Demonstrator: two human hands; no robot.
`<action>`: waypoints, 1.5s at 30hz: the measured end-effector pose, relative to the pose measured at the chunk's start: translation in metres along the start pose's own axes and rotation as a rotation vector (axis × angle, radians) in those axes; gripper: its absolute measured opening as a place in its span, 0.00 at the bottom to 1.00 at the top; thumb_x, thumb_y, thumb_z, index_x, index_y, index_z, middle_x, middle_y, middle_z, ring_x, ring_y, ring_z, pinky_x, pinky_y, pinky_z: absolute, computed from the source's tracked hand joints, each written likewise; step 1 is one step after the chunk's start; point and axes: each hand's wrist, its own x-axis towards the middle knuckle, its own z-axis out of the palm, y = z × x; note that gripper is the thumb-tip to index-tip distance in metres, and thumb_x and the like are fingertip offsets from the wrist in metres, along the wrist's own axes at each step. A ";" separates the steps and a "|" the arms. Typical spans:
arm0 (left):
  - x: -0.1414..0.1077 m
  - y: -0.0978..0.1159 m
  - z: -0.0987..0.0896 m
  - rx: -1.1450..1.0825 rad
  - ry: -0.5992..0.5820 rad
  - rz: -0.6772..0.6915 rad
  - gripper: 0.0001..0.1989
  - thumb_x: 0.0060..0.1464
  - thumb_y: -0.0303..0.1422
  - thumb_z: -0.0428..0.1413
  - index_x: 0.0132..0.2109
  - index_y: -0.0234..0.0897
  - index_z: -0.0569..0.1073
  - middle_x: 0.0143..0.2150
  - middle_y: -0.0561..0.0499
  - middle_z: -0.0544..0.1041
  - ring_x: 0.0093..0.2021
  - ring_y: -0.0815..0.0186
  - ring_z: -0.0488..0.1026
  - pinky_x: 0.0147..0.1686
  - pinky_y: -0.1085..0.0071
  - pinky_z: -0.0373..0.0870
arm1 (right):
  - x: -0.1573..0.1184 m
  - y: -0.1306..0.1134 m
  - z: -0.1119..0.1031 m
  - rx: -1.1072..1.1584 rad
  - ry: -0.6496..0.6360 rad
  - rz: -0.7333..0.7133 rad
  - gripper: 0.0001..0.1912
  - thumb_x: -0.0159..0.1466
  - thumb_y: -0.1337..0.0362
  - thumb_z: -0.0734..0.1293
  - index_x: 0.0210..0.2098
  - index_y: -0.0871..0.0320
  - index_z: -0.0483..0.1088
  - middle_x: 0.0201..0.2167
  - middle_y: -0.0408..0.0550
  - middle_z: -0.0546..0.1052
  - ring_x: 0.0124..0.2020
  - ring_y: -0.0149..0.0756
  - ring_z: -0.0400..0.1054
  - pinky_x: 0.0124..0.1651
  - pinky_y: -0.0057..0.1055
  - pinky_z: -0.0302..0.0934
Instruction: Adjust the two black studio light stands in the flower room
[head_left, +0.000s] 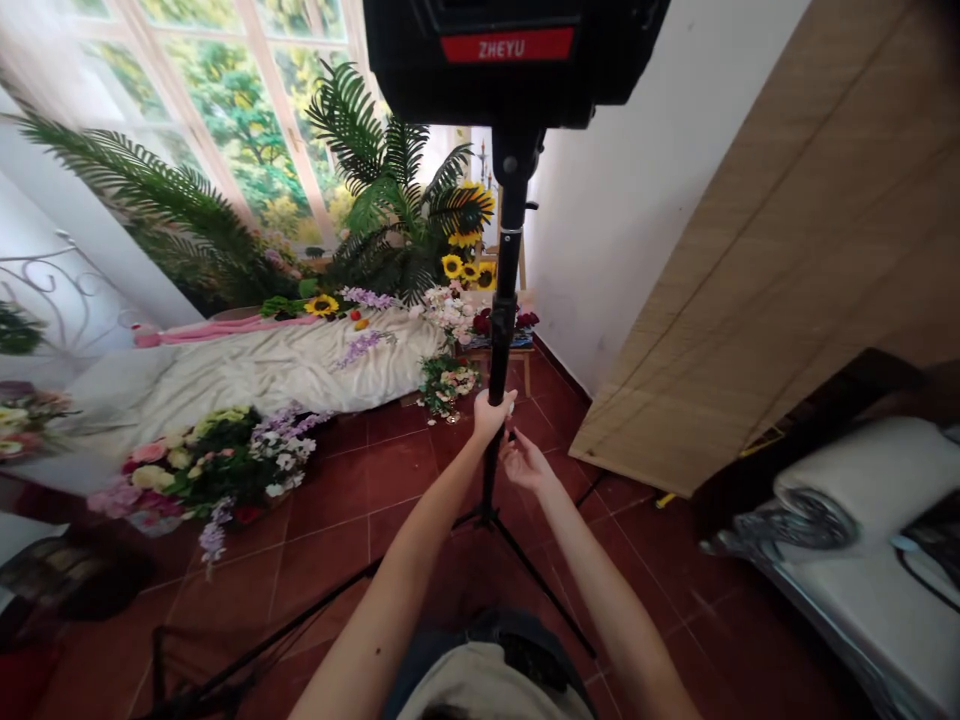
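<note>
A black light stand (501, 350) rises in front of me on spread tripod legs. At its top sits a black lamp head (517, 75) with a red "ZHEYU" label, cut off by the frame's upper edge. My left hand (491, 415) is wrapped round the middle of the pole. Just below and to the right, my right hand (523, 462) has its fingers curled in at a small dark locking knob (512, 435) on the pole. The fingertips partly cover this knob.
Left of the stand is a low bed (300, 360) draped in cream cloth, with a flower arrangement (217, 460) before it. Palm fronds and sunflowers (454, 265) stand by the window. A wooden panel (712, 300) leans at right, near rolled material (847, 490). Another black stand leg (285, 630) crosses the tiles.
</note>
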 end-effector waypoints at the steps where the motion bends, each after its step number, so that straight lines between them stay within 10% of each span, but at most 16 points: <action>1: 0.001 -0.001 0.000 0.017 0.006 0.002 0.20 0.39 0.46 0.62 0.20 0.34 0.67 0.13 0.55 0.64 0.16 0.73 0.62 0.19 0.76 0.60 | 0.000 -0.001 0.000 0.003 0.001 -0.018 0.08 0.65 0.61 0.62 0.36 0.61 0.67 0.24 0.40 0.73 0.24 0.21 0.67 0.27 0.15 0.65; 8: 0.009 -0.014 0.009 0.185 0.206 0.131 0.14 0.41 0.39 0.59 0.20 0.34 0.67 0.17 0.55 0.65 0.20 0.72 0.63 0.21 0.77 0.58 | -0.003 -0.004 0.004 0.016 0.004 -0.057 0.04 0.66 0.66 0.60 0.36 0.60 0.65 0.27 0.40 0.73 0.25 0.19 0.67 0.28 0.13 0.66; 24: 0.012 -0.020 0.011 0.238 0.240 0.163 0.13 0.43 0.38 0.57 0.21 0.34 0.67 0.18 0.54 0.65 0.20 0.72 0.62 0.20 0.76 0.56 | -0.009 -0.004 0.014 -0.308 0.058 -0.143 0.03 0.63 0.68 0.61 0.32 0.60 0.63 0.24 0.40 0.68 0.23 0.20 0.64 0.23 0.10 0.62; 35: 0.010 -0.018 0.010 0.273 0.249 0.149 0.13 0.42 0.37 0.58 0.20 0.33 0.67 0.18 0.54 0.65 0.21 0.71 0.63 0.21 0.77 0.56 | -0.009 0.007 -0.011 -1.849 0.721 -1.037 0.09 0.58 0.60 0.63 0.37 0.55 0.64 0.32 0.46 0.73 0.32 0.35 0.68 0.31 0.27 0.61; 45: 0.011 -0.018 0.010 0.238 0.232 0.153 0.13 0.41 0.38 0.58 0.20 0.34 0.66 0.18 0.54 0.64 0.21 0.71 0.63 0.21 0.77 0.57 | -0.003 0.001 0.000 -1.433 0.713 -0.909 0.24 0.58 0.41 0.58 0.25 0.56 0.65 0.21 0.46 0.71 0.20 0.32 0.65 0.22 0.28 0.63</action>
